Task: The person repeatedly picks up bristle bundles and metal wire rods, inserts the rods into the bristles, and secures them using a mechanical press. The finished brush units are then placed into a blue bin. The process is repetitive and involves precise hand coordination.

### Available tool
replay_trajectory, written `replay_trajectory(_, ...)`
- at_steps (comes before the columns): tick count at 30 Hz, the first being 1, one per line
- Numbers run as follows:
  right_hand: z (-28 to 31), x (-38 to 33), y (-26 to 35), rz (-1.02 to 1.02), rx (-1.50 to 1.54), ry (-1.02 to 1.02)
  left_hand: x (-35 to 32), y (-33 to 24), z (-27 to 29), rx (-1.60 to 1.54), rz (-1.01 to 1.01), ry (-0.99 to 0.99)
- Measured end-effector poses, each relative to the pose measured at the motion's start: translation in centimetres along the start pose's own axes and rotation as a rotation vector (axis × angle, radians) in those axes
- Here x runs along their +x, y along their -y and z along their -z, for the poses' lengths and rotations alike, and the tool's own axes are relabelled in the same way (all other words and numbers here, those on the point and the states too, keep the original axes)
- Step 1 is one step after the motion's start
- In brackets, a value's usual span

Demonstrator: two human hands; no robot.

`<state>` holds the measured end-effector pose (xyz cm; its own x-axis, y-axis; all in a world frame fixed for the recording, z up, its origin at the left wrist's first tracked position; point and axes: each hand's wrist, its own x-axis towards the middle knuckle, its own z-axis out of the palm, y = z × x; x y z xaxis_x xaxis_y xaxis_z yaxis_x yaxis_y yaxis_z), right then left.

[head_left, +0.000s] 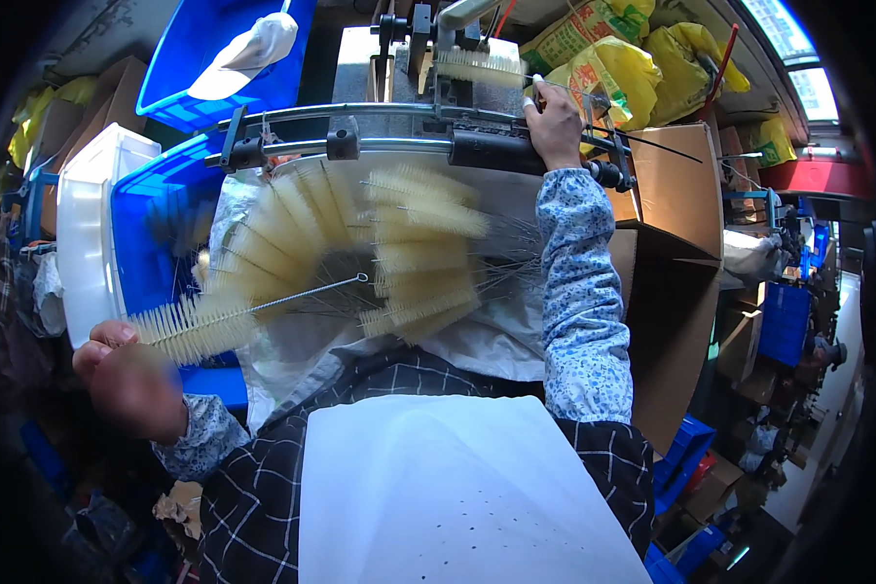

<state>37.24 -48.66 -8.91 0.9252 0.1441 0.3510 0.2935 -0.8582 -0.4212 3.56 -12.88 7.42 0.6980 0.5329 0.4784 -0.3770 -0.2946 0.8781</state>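
Note:
At the lower left, my left hand [131,380] is closed around the bristle end of a pale bottle brush [195,329]. The brush's twisted wire stem, ending in a small loop, points up and to the right. My right hand [557,122] is up at a metal bench machine [496,148]. Its thumb and forefinger, with white coverings on the tips, pinch at the wire end of another bottle brush [482,68], which lies across the machine's top. Many more bottle brushes [414,258] are fanned out in overlapping rows on a pale cloth between my arms.
Long steel rails [389,146] cross in front of me. Blue bins [161,185] and a white bin [97,224] stand at the left, with a white cap [248,56] in the far bin. An open cardboard box [676,292] is at the right, yellow sacks [603,78] behind it.

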Motion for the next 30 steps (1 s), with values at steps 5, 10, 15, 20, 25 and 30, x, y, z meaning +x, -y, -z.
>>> replay_trajectory(5,-0.1,0.3,1.7,-0.007,-0.025,0.003,0.0,-0.3,-0.6,-0.006,-0.003,-0.033)
replay_trajectory(10,-0.1,0.3,4.7,-0.038,-0.040,0.037,0.2,-0.7,-1.9,-0.056,0.010,0.012)
replay_trajectory(15,-0.8,0.3,7.9,-0.016,-0.065,0.034,0.4,-1.5,-3.4,-0.067,-0.005,0.095)
replay_trajectory(20,-1.2,0.3,9.2,-0.005,-0.056,0.025,0.1,-1.6,-4.3,-0.136,0.013,0.160)
replay_trajectory(25,-1.2,0.2,8.6,0.010,-0.065,0.070,0.3,-0.8,-3.8,-0.177,-0.014,0.188)
replay_trajectory(30,-0.6,0.0,4.1,0.039,-0.044,0.021,-0.1,0.5,-1.9,-0.158,0.007,0.130)
